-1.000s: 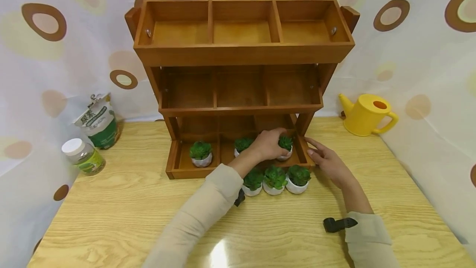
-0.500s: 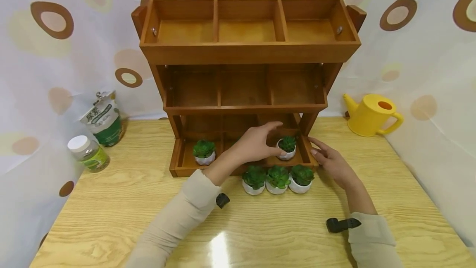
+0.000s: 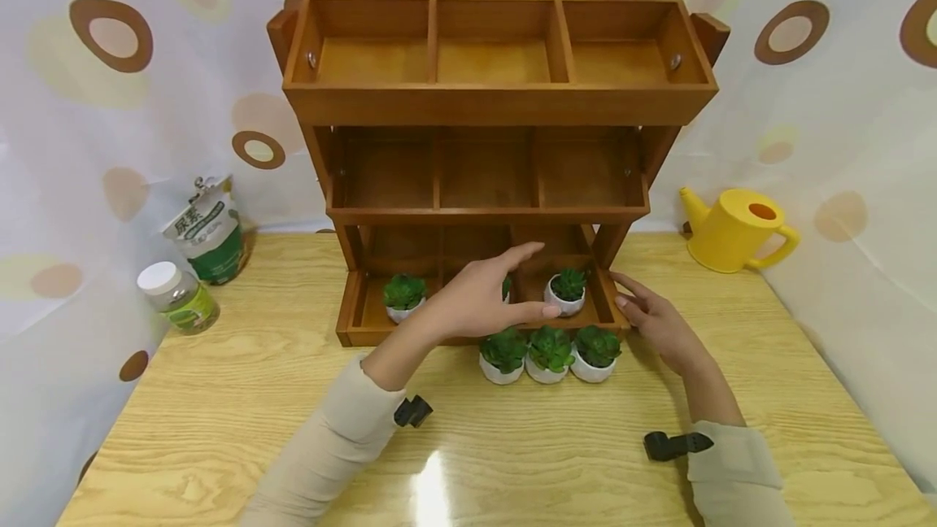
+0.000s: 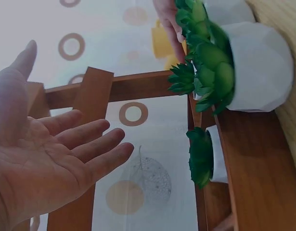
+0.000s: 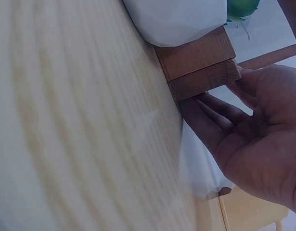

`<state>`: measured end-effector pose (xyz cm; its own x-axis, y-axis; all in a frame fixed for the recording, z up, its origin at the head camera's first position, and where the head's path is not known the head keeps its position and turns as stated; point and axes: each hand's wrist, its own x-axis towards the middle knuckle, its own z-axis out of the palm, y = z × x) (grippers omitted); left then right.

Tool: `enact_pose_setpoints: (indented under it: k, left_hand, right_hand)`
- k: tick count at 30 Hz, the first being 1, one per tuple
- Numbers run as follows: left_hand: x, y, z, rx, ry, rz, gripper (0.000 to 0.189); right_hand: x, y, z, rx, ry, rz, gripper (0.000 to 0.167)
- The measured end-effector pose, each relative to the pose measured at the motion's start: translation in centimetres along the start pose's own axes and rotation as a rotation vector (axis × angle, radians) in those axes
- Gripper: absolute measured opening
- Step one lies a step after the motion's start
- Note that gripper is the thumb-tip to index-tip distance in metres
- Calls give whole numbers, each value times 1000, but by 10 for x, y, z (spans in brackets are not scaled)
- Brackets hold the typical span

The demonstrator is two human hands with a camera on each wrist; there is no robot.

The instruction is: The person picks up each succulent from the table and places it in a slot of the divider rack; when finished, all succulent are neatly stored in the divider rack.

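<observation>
A brown wooden three-tier plant shelf (image 3: 501,108) stands on the table. My left hand (image 3: 472,299) is over its bottom tier, thumb and fingers spread, holding nothing; the left wrist view shows the bare palm. Just right of that hand a potted succulent (image 3: 567,293) sits in the right compartment. Another succulent (image 3: 404,293) is in the left compartment, and one in the middle is mostly hidden behind my left hand. My right hand (image 3: 659,328) rests its extended fingers against the right end of the bottom tier (image 5: 205,79), the thumb near the front corner.
Three more succulents in white pots (image 3: 547,356) stand in a row before the shelf's front edge. A yellow watering can (image 3: 735,230) is at the back right. At the left are a white-capped jar (image 3: 179,299) and a clipped green-and-white bag (image 3: 210,234).
My left hand has let go of the succulent in the right compartment and drawn back to the left, fingers spreading. The right hand stays at the shelf's end; the view has shifted slightly.
</observation>
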<state>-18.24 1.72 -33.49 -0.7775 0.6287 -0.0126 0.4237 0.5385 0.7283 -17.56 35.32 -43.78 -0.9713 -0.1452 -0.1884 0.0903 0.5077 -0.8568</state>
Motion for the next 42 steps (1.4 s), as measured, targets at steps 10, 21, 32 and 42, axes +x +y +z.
enact_pose_setpoints:
  k: [10,21,32,42]
  left_hand:
    - [-28,-15,4,-30,39,-49,90]
    - [-49,-41,11,-56,44,-22,71]
    - [-58,-58,23,-82,44,-76,75]
    - [-66,-67,32,-133,51,-127,60]
  right_hand:
    - [-2,-2,0,2,-1,18,56]
    - [0,2,0,7,-2,28,57]
    - [0,2,2,-4,3,36,59]
    - [-1,-1,3,-21,5,35,58]
